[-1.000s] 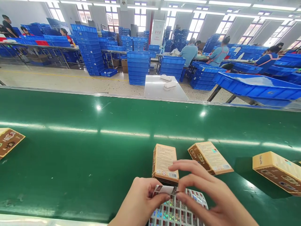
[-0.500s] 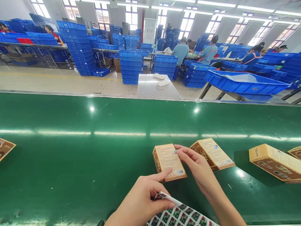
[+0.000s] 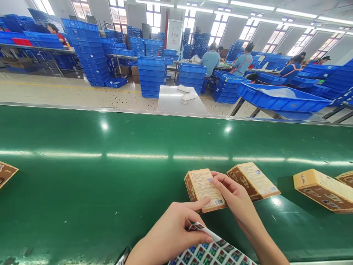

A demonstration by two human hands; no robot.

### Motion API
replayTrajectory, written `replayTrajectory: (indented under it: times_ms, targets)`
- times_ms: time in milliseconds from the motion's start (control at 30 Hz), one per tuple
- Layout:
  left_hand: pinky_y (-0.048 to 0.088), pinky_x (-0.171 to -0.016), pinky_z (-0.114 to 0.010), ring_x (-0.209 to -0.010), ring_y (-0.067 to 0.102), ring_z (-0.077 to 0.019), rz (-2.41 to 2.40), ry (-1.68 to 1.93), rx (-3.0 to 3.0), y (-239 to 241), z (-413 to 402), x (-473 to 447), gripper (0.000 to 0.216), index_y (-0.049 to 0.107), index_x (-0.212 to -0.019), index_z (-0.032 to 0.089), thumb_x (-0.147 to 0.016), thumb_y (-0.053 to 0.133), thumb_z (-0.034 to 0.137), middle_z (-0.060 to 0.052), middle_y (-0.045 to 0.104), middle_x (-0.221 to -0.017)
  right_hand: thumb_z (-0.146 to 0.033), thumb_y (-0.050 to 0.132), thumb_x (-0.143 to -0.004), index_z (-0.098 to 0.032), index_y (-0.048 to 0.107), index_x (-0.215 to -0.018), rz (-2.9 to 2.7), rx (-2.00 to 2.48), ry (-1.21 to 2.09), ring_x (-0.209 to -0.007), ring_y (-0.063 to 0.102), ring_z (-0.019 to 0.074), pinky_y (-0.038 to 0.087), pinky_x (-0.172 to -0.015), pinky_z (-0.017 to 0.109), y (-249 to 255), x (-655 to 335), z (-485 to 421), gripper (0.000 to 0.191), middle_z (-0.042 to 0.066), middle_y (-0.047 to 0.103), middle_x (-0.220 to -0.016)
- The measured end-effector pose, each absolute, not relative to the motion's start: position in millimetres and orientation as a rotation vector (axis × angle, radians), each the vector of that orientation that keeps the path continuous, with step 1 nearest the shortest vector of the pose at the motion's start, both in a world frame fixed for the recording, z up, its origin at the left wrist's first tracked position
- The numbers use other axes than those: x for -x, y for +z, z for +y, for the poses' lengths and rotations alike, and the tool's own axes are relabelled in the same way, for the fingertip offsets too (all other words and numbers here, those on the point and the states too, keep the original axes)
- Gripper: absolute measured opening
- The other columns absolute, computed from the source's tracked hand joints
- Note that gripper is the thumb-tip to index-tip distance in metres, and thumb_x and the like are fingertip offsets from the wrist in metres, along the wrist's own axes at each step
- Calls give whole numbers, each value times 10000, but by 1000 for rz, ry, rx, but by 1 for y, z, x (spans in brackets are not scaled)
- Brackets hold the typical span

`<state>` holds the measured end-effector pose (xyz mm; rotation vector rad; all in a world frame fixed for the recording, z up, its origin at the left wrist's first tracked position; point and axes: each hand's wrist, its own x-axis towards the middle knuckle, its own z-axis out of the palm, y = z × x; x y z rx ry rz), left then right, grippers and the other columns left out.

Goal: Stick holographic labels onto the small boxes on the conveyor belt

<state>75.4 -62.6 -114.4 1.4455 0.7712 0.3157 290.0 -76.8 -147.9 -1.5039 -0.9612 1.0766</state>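
A small tan-and-brown cardboard box (image 3: 202, 186) lies on the green belt, printed text facing up. My right hand (image 3: 233, 191) is at its right edge, thumb on the face beside a small shiny sticker (image 3: 210, 180) and fingers along the far side. My left hand (image 3: 176, 230) pinches a sheet of shiny square stickers (image 3: 211, 254) between thumb and curled fingers, and its index finger rests on the box's lower part. The near part of the sheet runs out of view. Just right of my right hand lies another such box (image 3: 253, 180) with a sticker on it.
More boxes lie on the green belt (image 3: 82, 191): one at the right (image 3: 325, 189), one at the far left edge (image 3: 7, 173). Beyond the belt stand a metal side table (image 3: 176, 105), stacked blue crates (image 3: 153, 77) and a large blue tray (image 3: 284, 101). Several people sit further back.
Both hands and the box have shifted slightly right in view. More of the small sticker shows on the box face as my right thumb sits beside it. The sheet stays in my left hand.
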Motion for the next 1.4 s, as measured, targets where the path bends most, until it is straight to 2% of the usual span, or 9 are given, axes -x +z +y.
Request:
replayTrajectory:
  times_ms: [133,367,567,767,900,1033,1133,1267,1400]
  targets:
    - [353,-554,-260,-644,676,-130,744,321,-1458,-116,-62,-83,106,864,-854,190,-781,788,175,-66,570,-1503,-564,716,-861,-211,704,-840,-1024,1552,998,-893,679,261,529,-646,314,-147,-298,-79,354,102,665,-1308]
    - [463,-750,-270,-1029,727,-258,677,339,-1490,-118,-58,-97,67,854,-818,198,-769,808,199,-25,564,-1511,-567,705,-839,-220,667,-801,-1107,1622,893,-918,675,269,517,-718,339,-154,-317,-76,351,96,691,-1242]
    - [414,-602,-260,-762,720,-164,648,330,-1523,-123,-54,-106,67,853,-808,189,-771,800,203,-18,554,-1523,-564,717,-820,-236,618,-854,-1131,1706,685,-953,685,299,502,-875,412,-157,-328,-77,344,86,747,-999]
    - [409,-582,-263,-758,723,-189,667,347,-1518,-122,-63,-103,79,854,-794,180,-759,786,197,-56,589,-1491,-586,679,-819,-251,479,-1036,-1078,1784,561,-830,728,291,542,-729,398,-165,-349,-71,446,67,772,-857]
    - [451,-647,-265,-905,722,-267,833,436,-1378,-120,-71,-85,148,809,-740,153,-785,760,286,-117,808,-1083,-560,608,-808,-228,557,-1003,-1111,1877,439,-735,716,307,508,-681,420,-159,-367,-69,389,78,763,-763]
    - [326,-534,-235,-569,547,-146,999,521,-1230,-122,-76,-49,306,715,-737,126,-819,712,421,-16,654,-619,-564,566,-822,-232,626,-993,-1151,1918,250,-916,709,342,495,-739,435,-132,-360,-80,378,123,764,-978]
    - [303,-548,-235,-577,478,-128,1062,606,-1182,-121,-80,-24,364,670,-747,128,-827,693,482,-2,599,-628,-512,550,-909,-261,676,-1002,-1427,1854,179,-902,705,308,508,-692,394,-113,-328,-89,295,77,754,-983]
    - [284,-548,-238,-582,408,-125,1161,652,-1131,-115,-85,-6,389,598,-692,145,-793,692,509,18,506,-610,-313,558,-1015,-293,655,-1108,-1996,1346,316,-1046,688,233,535,-854,344,-104,-257,-93,136,34,726,-1154]
    - [251,-536,-237,-586,318,-115,1124,691,-1121,-113,-94,1,368,528,-649,172,-793,677,476,45,412,-600,-273,486,-1081,-244,617,-1157,-2129,1040,283,-979,661,221,471,-916,373,-102,-196,-91,154,42,719,-1075]
